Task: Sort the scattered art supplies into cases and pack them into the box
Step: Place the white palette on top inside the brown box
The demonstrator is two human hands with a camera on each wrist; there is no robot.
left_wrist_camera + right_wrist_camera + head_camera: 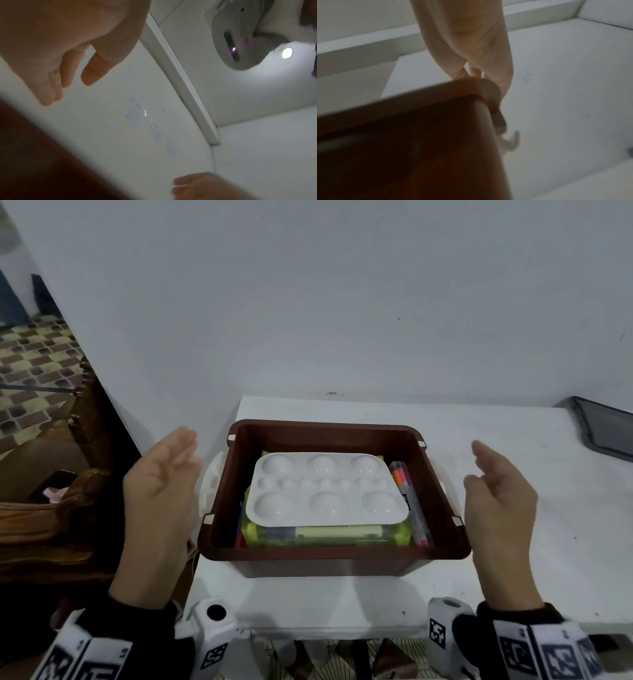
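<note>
A dark red box [329, 553] stands on the white table [513, 525] in the head view. Inside it a white paint palette [327, 490] lies on a yellow-green case [322, 534]. A clear case of coloured markers [411, 501] stands along the box's right wall. My left hand [161, 484] hovers left of the box with straight fingers, holding nothing. My right hand [496, 491] hovers right of the box, fingers relaxed and empty. White latches [209, 486] stick out from the box's sides. In the right wrist view the box rim [419, 94] sits just under my fingers [503, 75].
A dark flat tray [603, 426] lies at the table's far right edge. A wooden chair [65, 501] stands left of the table, beside my left hand. A pale wall rises behind the table. Patterned floor tiles [30, 364] show at far left.
</note>
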